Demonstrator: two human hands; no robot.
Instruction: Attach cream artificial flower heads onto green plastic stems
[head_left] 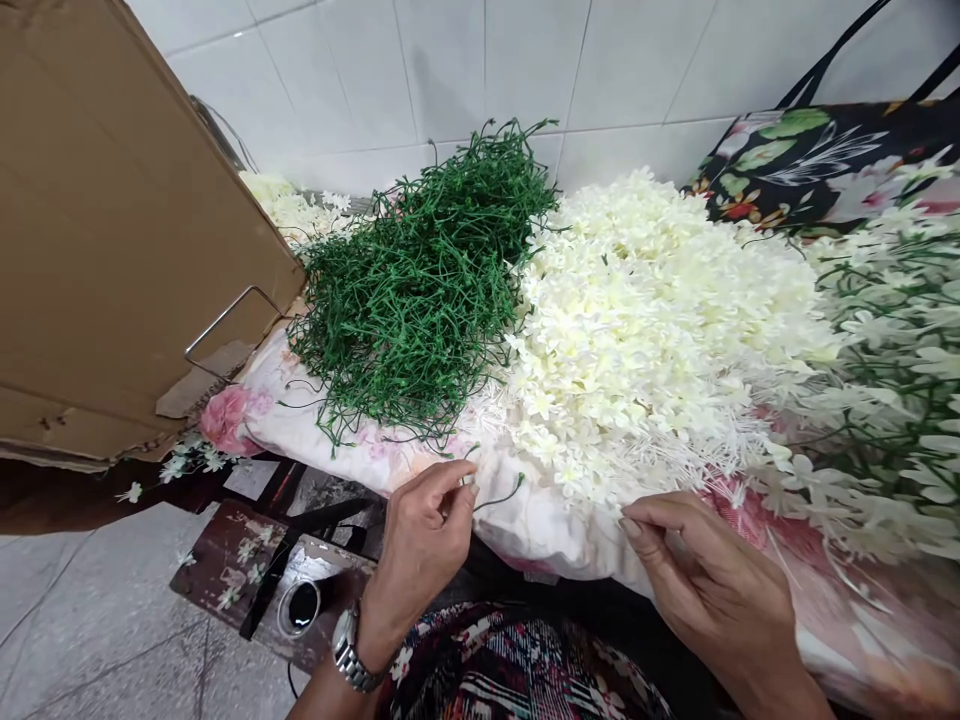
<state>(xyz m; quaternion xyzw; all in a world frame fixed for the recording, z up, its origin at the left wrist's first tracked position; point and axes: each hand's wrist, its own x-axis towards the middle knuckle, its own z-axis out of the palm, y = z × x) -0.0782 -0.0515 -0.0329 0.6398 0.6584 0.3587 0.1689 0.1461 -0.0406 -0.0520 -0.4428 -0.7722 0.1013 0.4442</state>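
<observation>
My left hand (431,520), wearing a wristwatch, pinches a thin green artificial flower stem (501,498) between thumb and fingertips. The stem's tip curves up to the right over the cloth. My right hand (709,575) is closed in a pinch in front of the white flowers; whatever lies between its fingertips is too small to make out. Beyond my left hand lies a tangled heap of green plastic stems (420,290). A large pile of cream-white artificial blossoms (637,310) sits beside it, beyond my right hand.
Green stems bearing white flowers (900,350) are heaped at the right. A floral bag (817,165) leans by the tiled wall (495,70). Cardboard (127,230) stands at the left. Below it, a dark stool (225,560) holds a small cup of dark liquid (302,606). Flowered cloth (337,440) covers the work surface.
</observation>
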